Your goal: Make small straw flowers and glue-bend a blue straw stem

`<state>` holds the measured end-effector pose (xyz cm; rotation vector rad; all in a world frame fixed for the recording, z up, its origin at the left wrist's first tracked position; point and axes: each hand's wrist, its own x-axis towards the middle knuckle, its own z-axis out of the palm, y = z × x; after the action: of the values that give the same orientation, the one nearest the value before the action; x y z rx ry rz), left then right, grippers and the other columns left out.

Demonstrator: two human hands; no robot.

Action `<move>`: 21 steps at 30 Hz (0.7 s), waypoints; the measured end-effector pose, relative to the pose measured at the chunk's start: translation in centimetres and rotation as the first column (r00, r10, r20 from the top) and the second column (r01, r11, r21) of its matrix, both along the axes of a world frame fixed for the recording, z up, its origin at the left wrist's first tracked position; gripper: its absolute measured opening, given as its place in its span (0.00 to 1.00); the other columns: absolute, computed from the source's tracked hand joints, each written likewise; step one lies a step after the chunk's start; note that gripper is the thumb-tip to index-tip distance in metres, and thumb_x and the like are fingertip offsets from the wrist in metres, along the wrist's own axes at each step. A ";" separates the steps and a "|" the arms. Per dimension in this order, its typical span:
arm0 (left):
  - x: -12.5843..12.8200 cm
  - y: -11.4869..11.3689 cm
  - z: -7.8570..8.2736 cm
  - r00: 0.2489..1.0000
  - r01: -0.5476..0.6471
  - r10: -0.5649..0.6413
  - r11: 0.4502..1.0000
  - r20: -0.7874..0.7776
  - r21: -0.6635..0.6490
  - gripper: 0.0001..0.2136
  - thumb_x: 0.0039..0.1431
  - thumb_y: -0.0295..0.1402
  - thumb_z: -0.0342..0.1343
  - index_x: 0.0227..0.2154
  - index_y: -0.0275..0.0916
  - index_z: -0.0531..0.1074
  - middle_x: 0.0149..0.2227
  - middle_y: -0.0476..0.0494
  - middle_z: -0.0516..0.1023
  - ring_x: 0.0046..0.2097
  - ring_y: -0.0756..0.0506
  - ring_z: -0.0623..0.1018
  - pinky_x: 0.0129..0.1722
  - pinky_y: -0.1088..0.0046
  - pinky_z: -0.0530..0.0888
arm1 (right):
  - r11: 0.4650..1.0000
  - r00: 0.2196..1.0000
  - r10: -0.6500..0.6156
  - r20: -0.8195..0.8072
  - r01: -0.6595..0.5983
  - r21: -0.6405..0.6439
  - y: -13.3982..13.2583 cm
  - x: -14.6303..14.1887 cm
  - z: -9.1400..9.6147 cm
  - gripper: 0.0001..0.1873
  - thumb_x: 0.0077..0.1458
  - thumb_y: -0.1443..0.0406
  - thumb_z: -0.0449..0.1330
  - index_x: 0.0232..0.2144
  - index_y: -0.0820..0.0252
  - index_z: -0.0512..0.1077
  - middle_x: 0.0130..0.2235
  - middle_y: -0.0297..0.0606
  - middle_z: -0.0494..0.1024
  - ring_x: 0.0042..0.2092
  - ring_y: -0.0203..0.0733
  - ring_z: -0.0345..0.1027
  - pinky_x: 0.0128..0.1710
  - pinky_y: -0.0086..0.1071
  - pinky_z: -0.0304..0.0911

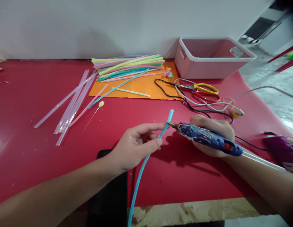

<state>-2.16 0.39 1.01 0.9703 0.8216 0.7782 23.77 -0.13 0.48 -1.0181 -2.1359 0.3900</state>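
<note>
Your table (30, 151) is covered in red, with bare wood showing along its near edge. An orange sheet (146, 88) lies far and centre, with a pile of coloured straws (129, 64) on its far part. To its left you have clear glue sticks (70, 105) fanned out. At far right stands a pink tub (208, 60); nearer than it lie scissors (203, 90) and tangled cords (196, 105). A purple glue gun (282, 151) rests at the right edge, a black phone (110, 201) near you.

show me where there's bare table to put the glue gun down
Bare red table lies left of the clear sticks, and between the orange paper and both hands. Crowded: the cords and scissors before the pink bin.
</note>
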 end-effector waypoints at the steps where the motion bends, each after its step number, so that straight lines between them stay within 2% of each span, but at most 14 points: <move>1: 0.0 0.0 0.0 1.000 0.002 -0.002 1.000 0.001 -0.001 0.14 0.52 0.28 0.66 0.43 0.45 0.82 0.26 0.52 0.72 0.30 0.52 0.74 0.37 0.73 0.78 | 1.000 1.000 -0.002 0.001 0.002 -0.001 0.0 0.0 0.0 0.09 0.54 0.66 0.62 0.38 0.52 0.67 0.29 0.35 0.72 0.26 0.38 0.67 0.25 0.34 0.64; 15: -0.2 0.0 -0.1 1.000 0.017 -0.017 1.000 -0.025 0.014 0.17 0.51 0.27 0.65 0.45 0.45 0.82 0.28 0.51 0.74 0.30 0.52 0.74 0.35 0.74 0.78 | 0.998 1.000 -0.016 -0.013 0.015 -0.053 -0.1 0.4 -0.4 0.09 0.53 0.66 0.63 0.37 0.52 0.68 0.29 0.35 0.72 0.27 0.40 0.67 0.27 0.35 0.63; 21: -0.2 -0.1 -0.4 1.000 0.022 -0.022 0.999 0.001 0.030 0.17 0.52 0.26 0.64 0.45 0.47 0.82 0.28 0.52 0.73 0.30 0.54 0.73 0.34 0.76 0.77 | 1.000 1.000 0.013 -0.023 -0.013 -0.006 0.0 0.3 -0.1 0.09 0.52 0.65 0.63 0.37 0.53 0.68 0.28 0.34 0.71 0.25 0.37 0.65 0.25 0.33 0.61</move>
<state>-2.36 0.33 0.65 1.0041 0.7989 0.7739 24.09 -0.14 0.37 -0.9989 -2.1231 0.4122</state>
